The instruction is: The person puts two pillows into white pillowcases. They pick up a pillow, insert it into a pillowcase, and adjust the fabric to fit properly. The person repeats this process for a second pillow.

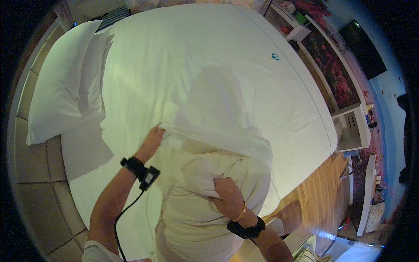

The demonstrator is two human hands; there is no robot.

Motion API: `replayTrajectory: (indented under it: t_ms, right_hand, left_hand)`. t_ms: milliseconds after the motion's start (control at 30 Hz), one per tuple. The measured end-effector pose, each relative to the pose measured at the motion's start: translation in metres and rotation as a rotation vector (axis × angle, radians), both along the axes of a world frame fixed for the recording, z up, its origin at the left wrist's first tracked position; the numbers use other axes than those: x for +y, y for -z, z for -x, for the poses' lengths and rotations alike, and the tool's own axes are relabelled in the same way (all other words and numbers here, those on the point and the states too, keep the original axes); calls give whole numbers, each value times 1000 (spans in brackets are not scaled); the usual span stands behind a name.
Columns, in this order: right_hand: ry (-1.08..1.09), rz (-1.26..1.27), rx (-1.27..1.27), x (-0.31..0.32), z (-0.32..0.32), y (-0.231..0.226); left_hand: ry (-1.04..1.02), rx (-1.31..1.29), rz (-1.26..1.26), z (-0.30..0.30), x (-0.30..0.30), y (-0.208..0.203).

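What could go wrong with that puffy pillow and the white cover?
The left hand holds the white cover near one end of its edge, so that edge might slip out of the fingers. The cream pillow is wrinkled, so it could end up lumpy under the cover. And a loose black cable hangs from the left wrist's black band; it might snag on the cloth.

My head-worn fisheye camera looks down from near above my left hand (151, 142) and right hand (228, 198). It faces across the bed (290, 126), with the headboard (37, 159) left and television (363, 50) right.
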State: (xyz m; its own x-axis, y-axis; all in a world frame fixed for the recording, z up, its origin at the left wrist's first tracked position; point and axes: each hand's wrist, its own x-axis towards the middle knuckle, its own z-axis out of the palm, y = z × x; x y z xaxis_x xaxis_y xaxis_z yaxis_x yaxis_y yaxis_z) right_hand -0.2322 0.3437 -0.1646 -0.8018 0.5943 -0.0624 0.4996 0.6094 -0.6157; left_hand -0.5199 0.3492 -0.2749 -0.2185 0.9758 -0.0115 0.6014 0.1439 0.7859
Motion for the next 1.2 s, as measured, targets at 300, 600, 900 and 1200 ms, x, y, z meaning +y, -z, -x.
replayTrajectory:
  t_ms: [300,600,900,1200]
  right_hand:
    - [54,-189,216,-3,38,10]
    - [-54,-225,-198,4,65,34]
    - [-14,-224,-234,-14,67,55]
    - [-18,-133,38,-27,39,106]
  left_hand:
    - [-254,-464,108,-39,-83,-48]
    - [-116,-152,-335,-58,-77,-80]
    - [3,161,-190,-69,-127,-58]
    - [752,411,-378,-81,-112,-84]
